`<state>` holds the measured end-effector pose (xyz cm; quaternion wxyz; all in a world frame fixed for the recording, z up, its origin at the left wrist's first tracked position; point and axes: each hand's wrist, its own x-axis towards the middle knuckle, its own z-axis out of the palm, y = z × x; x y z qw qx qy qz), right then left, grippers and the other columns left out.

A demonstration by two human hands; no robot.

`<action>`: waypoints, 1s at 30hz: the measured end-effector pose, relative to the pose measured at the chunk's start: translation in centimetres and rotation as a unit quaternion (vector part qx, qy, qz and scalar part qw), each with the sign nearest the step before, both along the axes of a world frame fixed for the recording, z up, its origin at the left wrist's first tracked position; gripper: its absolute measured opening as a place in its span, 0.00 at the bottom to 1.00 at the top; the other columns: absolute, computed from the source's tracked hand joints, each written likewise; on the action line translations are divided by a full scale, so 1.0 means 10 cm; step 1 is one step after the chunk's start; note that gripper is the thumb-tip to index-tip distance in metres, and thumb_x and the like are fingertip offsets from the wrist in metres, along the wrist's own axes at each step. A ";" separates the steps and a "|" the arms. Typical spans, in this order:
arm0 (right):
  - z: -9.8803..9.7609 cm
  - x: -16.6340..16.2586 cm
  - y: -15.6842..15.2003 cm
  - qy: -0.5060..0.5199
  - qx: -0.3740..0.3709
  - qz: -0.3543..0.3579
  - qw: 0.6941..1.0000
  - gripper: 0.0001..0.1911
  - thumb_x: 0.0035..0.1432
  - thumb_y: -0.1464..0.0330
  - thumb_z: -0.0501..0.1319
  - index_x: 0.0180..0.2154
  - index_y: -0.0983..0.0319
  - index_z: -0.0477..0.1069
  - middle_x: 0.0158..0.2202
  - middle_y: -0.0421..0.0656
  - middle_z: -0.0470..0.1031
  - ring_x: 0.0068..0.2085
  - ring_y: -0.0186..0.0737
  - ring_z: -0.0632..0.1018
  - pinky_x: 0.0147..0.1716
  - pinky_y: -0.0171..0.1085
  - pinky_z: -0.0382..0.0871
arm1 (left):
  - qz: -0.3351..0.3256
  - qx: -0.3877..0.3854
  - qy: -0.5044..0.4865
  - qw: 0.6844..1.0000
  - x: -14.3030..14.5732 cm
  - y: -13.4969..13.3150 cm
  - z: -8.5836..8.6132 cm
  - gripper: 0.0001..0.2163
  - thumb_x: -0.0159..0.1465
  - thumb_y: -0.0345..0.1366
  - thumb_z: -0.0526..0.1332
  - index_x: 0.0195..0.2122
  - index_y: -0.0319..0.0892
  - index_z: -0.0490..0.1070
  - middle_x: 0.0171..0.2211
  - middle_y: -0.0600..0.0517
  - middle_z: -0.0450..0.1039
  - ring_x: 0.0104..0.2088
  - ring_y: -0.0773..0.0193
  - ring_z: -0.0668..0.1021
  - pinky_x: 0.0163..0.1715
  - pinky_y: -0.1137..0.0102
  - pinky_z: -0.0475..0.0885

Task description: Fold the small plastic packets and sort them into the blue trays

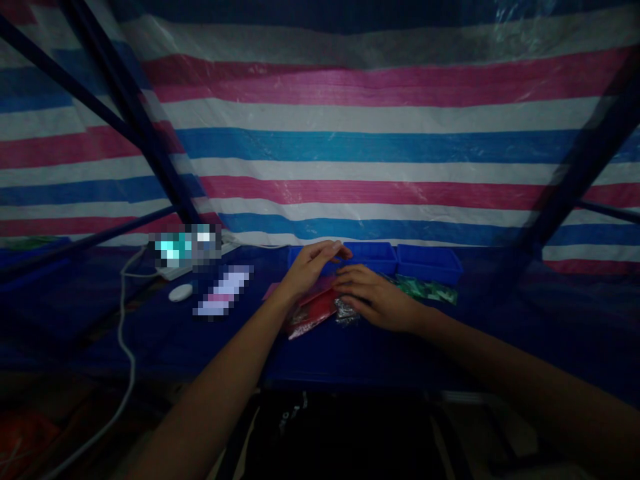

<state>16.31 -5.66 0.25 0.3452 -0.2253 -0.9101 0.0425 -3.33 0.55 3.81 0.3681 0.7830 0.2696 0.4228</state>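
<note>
My left hand [314, 265] reaches over the front of a blue plastic bin [373, 257], its fingers stretched forward and slightly bent, with nothing visible in them. Just to its right, my right hand [376, 297] lies low, palm down, its fingers loosely spread. Under and between the hands is a shiny red plastic packet [316, 310]. A small crinkled clear plastic packet [346, 312] lies below the right fingers; whether they touch it I cannot tell. Shiny green packets [427, 290] lie right of the right hand.
A second blue bin [429, 263] adjoins the first at the back of the blue table [380, 357]. On the left are a blurred-out flat object [224, 291], a white round object [181, 293] and a white cable [133, 363]. Striped sheeting [380, 147] hangs behind, with dark frame bars at both sides.
</note>
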 end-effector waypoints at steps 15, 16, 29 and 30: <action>-0.06 0.35 0.27 0.394 -0.180 -0.141 0.890 0.18 0.54 0.61 0.70 0.46 0.60 0.73 0.43 0.47 0.80 0.44 0.44 0.82 0.51 0.49 0.77 | -0.043 -0.067 0.035 0.996 0.11 -0.07 -0.11 0.11 0.63 0.42 0.65 0.45 0.46 0.76 0.45 0.46 0.80 0.44 0.57 0.81 0.47 0.60 0.76; -0.05 0.35 0.27 0.399 -0.181 -0.141 0.888 0.18 0.54 0.61 0.70 0.46 0.60 0.73 0.43 0.47 0.80 0.44 0.45 0.82 0.52 0.49 0.77 | -0.040 -0.066 0.034 0.996 0.11 -0.07 -0.12 0.11 0.63 0.43 0.65 0.45 0.46 0.76 0.45 0.47 0.80 0.43 0.58 0.81 0.46 0.61 0.76; -0.05 0.32 0.25 0.397 -0.201 -0.133 0.885 0.22 0.55 0.60 0.69 0.49 0.61 0.72 0.45 0.48 0.80 0.45 0.45 0.81 0.52 0.48 0.76 | -0.003 -0.073 -0.017 0.997 0.09 0.07 -0.18 0.11 0.61 0.42 0.66 0.41 0.42 0.74 0.42 0.46 0.80 0.40 0.61 0.81 0.46 0.63 0.76; -0.06 0.32 0.25 0.397 -0.198 -0.138 0.886 0.20 0.56 0.60 0.69 0.48 0.60 0.73 0.44 0.48 0.80 0.45 0.45 0.81 0.51 0.48 0.76 | -0.010 -0.077 -0.022 0.997 0.09 0.07 -0.18 0.12 0.60 0.42 0.67 0.41 0.42 0.74 0.42 0.46 0.79 0.40 0.61 0.81 0.46 0.63 0.75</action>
